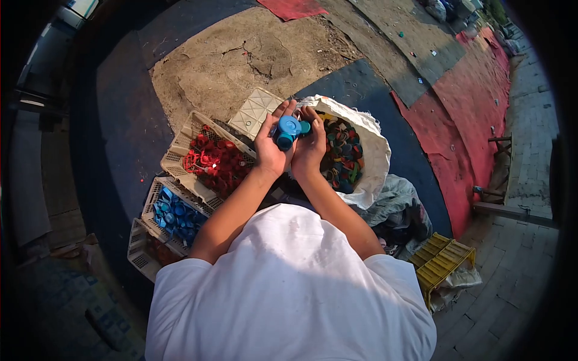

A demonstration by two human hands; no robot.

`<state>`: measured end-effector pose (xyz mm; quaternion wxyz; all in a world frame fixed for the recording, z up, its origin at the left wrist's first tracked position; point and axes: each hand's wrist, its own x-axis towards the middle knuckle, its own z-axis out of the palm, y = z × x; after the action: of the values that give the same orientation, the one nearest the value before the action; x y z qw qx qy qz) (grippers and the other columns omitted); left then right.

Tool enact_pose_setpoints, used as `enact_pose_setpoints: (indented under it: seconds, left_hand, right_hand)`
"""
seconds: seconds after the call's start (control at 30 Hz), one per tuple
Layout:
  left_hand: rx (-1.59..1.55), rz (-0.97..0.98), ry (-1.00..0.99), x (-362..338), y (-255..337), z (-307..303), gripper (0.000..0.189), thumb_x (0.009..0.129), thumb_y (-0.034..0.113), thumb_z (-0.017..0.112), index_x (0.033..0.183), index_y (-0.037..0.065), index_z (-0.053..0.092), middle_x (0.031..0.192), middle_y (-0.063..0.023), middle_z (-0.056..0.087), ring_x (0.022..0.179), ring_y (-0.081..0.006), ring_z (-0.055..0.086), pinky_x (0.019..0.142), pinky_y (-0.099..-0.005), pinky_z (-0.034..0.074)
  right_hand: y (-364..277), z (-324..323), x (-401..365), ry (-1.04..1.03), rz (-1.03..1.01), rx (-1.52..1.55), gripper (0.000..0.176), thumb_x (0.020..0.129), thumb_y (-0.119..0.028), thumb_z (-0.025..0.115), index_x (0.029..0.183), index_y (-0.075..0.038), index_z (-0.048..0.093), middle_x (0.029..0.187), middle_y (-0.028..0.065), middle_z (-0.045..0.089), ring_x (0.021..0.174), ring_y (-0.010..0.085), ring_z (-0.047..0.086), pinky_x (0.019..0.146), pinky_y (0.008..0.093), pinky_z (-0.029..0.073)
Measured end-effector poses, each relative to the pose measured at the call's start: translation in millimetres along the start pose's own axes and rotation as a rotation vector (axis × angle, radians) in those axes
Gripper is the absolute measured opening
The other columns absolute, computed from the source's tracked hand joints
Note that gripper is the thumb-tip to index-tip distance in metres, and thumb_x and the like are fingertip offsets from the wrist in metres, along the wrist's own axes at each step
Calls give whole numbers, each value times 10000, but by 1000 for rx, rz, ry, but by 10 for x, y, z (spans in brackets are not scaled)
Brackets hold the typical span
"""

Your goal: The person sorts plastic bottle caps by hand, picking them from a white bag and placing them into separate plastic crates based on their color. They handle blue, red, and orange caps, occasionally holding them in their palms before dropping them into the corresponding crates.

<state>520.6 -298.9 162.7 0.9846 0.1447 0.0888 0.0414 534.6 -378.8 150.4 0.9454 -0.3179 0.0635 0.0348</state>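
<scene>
My left hand and my right hand are cupped side by side, palms up. Lying in them are several plastic caps: a light blue cap, a darker blue cap and a teal cap. Just right of my hands, a white woven sack stands with its mouth spread, full of mixed-colour caps. On the left, below my left hand, a crate holds red caps.
Further left, another crate contains blue caps; beside it is a crate with brownish pieces. An upturned pale crate lies beyond my hands. At right are grey plastic sheeting and a yellow rack.
</scene>
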Motion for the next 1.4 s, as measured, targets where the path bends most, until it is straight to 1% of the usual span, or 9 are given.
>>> enact_pose_setpoints:
  seconds: [0.17, 0.33, 0.5, 0.63, 0.83, 1.17, 1.27, 1.3, 1.4]
  left_hand:
    - [254, 149, 67, -364, 86, 17, 594, 1077, 420, 358, 1531, 37, 358, 1605, -93, 391, 1430, -228, 393, 1214, -397, 271]
    - [284, 297, 270, -848, 175, -87, 580, 1071, 424, 350, 1498, 36, 414, 1592, -85, 417, 1423, -228, 407, 1195, -397, 294]
    - [129, 432, 382, -1369, 299, -297, 528, 1083, 394, 325, 1420, 26, 497, 1538, -111, 488, 1418, -252, 430, 1194, -407, 306]
    - [-21, 515, 387, -1700, 443, -445, 510, 1083, 369, 314, 1406, 27, 512, 1527, -135, 497, 1433, -287, 419, 1219, -425, 281]
    - [-85, 562, 347, -2014, 732, -604, 516, 1076, 389, 326, 1386, 35, 538, 1521, -141, 499, 1445, -295, 401, 1224, -437, 269]
    - [-228, 649, 285, -3024, 1693, -1224, 509, 1014, 370, 434, 1339, -6, 542, 1457, -184, 528, 1410, -318, 435, 1217, -466, 278]
    - [-97, 723, 314, -3345, 1933, -1551, 544, 991, 412, 464, 1342, 1, 523, 1474, -161, 521, 1407, -321, 437, 1211, -484, 275]
    - [-138, 736, 357, -3457, 2017, -1572, 449, 997, 333, 464, 1278, 3, 579, 1401, -157, 564, 1354, -303, 482, 1186, -452, 324]
    - [-189, 764, 432, -3711, 2202, -1916, 426, 993, 333, 483, 1241, 6, 596, 1324, -134, 596, 1274, -285, 526, 1147, -433, 359]
  right_hand:
    - [49, 98, -209, 2, 180, -39, 466, 1003, -305, 489, 1351, 2, 528, 1351, 165, 548, 1298, 266, 500, 1133, 405, 378]
    - [283, 88, -556, -6, 380, -133, 490, 997, -346, 490, 1333, 5, 553, 1331, 161, 592, 1213, 279, 585, 1048, 417, 478]
    - [386, 185, -1011, -127, 527, -145, 442, 989, -271, 491, 1344, -10, 531, 1310, 133, 570, 1221, 231, 545, 1061, 374, 434]
    - [566, 270, -1325, -263, 502, -184, 424, 984, -248, 506, 1331, -6, 531, 1305, 137, 571, 1241, 219, 525, 1104, 358, 381]
    - [833, 467, -1633, -268, 526, -158, 397, 987, -246, 502, 1298, -4, 545, 1302, 145, 572, 1241, 223, 524, 1104, 363, 383]
    - [1880, 879, -2600, -241, 664, -272, 328, 983, -241, 527, 1243, -49, 581, 1257, 106, 587, 1214, 228, 549, 1071, 396, 447]
    - [2361, 867, -2888, -210, 795, -229, 319, 988, -248, 518, 1233, -55, 585, 1237, 99, 598, 1193, 228, 569, 1043, 391, 466]
    - [2484, 903, -2983, -214, 849, -207, 269, 988, -246, 507, 1172, -64, 585, 1168, 91, 621, 1114, 230, 609, 995, 391, 498]
    - [2825, 942, -3260, -164, 1043, -174, 214, 981, -236, 508, 1107, -76, 573, 1090, 86, 632, 1028, 233, 637, 954, 389, 519]
